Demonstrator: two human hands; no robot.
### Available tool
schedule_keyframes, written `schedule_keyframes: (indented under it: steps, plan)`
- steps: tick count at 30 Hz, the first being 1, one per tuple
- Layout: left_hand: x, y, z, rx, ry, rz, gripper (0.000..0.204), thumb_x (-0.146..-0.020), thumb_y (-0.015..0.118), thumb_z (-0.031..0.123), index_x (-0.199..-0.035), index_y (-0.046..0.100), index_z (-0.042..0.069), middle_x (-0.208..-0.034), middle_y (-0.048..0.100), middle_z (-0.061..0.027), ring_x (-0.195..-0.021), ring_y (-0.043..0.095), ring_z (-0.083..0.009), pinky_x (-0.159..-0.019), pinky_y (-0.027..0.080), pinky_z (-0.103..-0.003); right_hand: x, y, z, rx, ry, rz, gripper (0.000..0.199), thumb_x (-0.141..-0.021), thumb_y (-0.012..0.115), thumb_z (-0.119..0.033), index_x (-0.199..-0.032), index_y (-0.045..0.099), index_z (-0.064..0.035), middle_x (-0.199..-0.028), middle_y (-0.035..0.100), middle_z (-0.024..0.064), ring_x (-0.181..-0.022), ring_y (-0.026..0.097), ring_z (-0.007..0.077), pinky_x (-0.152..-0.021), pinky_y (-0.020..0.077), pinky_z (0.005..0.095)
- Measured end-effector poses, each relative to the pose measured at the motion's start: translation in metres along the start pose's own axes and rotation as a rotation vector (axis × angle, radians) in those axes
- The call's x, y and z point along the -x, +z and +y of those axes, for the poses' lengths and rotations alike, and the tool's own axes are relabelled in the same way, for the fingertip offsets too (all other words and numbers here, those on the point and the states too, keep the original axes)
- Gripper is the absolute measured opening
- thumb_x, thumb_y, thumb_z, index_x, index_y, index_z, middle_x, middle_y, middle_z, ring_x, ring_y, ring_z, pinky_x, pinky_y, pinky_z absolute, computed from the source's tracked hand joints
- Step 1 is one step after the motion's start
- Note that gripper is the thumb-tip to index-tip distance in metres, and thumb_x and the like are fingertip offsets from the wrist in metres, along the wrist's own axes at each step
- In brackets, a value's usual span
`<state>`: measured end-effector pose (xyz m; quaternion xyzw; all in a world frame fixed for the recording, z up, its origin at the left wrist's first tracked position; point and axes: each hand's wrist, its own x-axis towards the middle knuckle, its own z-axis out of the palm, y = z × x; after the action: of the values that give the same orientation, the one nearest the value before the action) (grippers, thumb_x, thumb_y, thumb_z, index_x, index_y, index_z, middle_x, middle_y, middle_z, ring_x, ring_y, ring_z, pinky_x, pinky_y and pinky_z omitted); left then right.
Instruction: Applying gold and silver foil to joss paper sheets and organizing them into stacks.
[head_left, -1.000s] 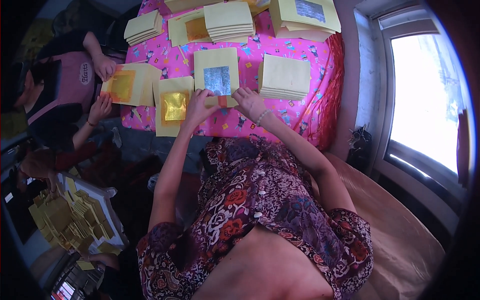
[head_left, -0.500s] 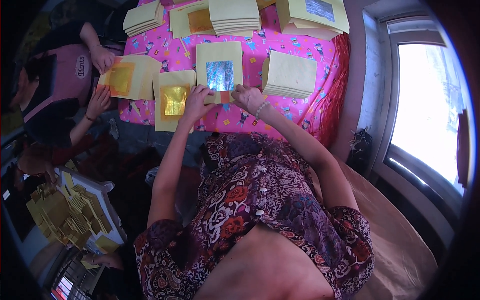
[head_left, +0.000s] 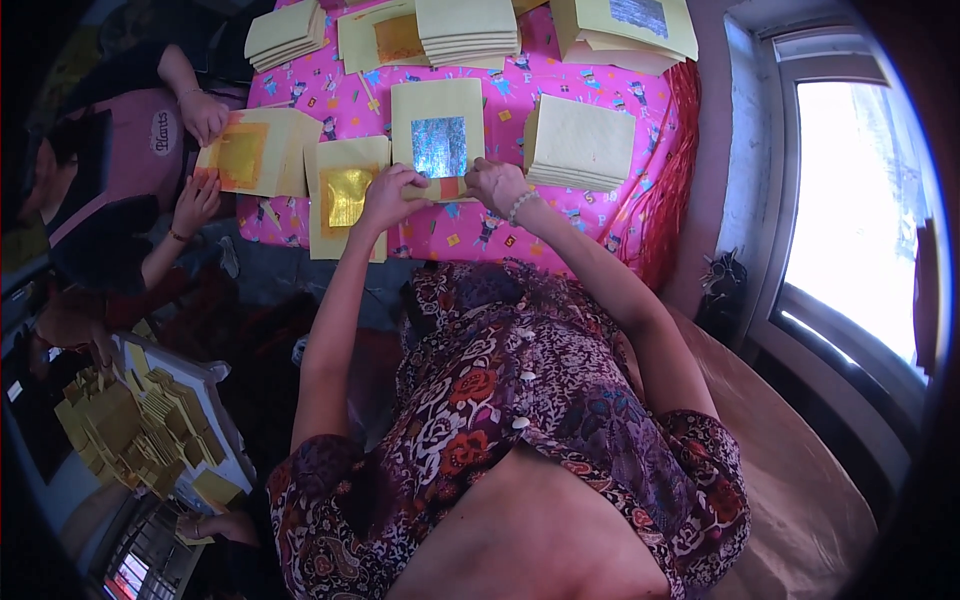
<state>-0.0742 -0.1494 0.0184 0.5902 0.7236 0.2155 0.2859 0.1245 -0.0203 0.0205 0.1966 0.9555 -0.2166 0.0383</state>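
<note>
A pale yellow paper sheet [head_left: 436,100] with a silver foil square [head_left: 439,148] lies in front of me on the pink table cover. Its near edge is turned up into a narrow fold, where an orange patch shows. My left hand [head_left: 393,196] is closed on the left end of that fold. At the right end, my right hand [head_left: 497,187], a beaded bracelet at its wrist, pinches the fold with bent fingers. Just left of my left hand lies a yellow sheet with a gold foil square [head_left: 346,196]. Close to my right hand is a fanned stack of yellow paper [head_left: 582,143].
More paper stacks [head_left: 466,30] line the table's far side. At the left, a co-worker's hands [head_left: 205,118] rest on a sheet with an orange-edged gold square [head_left: 239,157]. Red strands [head_left: 672,190] hang along the right table edge. Folded yellow pieces [head_left: 150,420] fill a white-edged surface at lower left.
The sheet's near edge has gone from lying nearly flat to being folded up between my hands. My left hand has shifted slightly, and my right hand's fingers have curled over the fold.
</note>
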Motion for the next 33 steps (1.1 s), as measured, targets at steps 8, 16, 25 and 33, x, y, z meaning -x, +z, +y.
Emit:
schedule_keyframes:
  steps: [8,16,25,33]
  plan:
    - [-0.001,0.001,-0.003,-0.005,-0.002,-0.003,0.031,-0.063,0.08,0.024,-0.088,0.066,0.011,-0.095,0.06,-0.0037,-0.093,0.059,-0.0222,-0.081,0.047,-0.034,0.001,-0.001,0.0,-0.006,0.003,-0.005,0.023,-0.081,0.062,-0.03,-0.087,0.065,-0.0084,-0.092,0.059,0.0098,-0.082,0.063,0.0246,-0.065,0.0531,0.0362]
    - [-0.001,0.002,-0.005,0.014,-0.023,-0.03,0.032,-0.063,0.08,0.025,-0.089,0.066,0.012,-0.096,0.06,-0.0035,-0.094,0.058,-0.0222,-0.082,0.047,-0.035,0.0,-0.001,0.0,-0.005,0.001,-0.004,0.022,-0.081,0.062,-0.031,-0.086,0.066,-0.0097,-0.092,0.059,0.01,-0.081,0.063,0.0255,-0.065,0.0529,0.036]
    - [0.004,-0.007,0.009,-0.059,0.157,0.077,0.026,-0.067,0.073,0.014,-0.09,0.061,0.007,-0.094,0.059,-0.0082,-0.095,0.056,-0.0277,-0.085,0.045,-0.037,-0.002,-0.002,0.005,-0.071,0.002,0.073,0.02,-0.086,0.057,-0.028,-0.087,0.059,-0.008,-0.081,0.062,0.0113,-0.073,0.064,0.0293,-0.059,0.0507,0.0408]
    - [-0.005,-0.026,-0.009,0.028,0.158,0.117,0.015,-0.077,0.061,0.01,-0.09,0.056,0.004,-0.09,0.059,-0.0131,-0.092,0.055,-0.0321,-0.08,0.045,-0.04,0.005,-0.013,0.003,-0.33,0.016,0.226,0.026,-0.086,0.056,-0.029,-0.094,0.052,-0.0048,-0.081,0.06,0.015,-0.075,0.062,0.0337,-0.064,0.0498,0.0432]
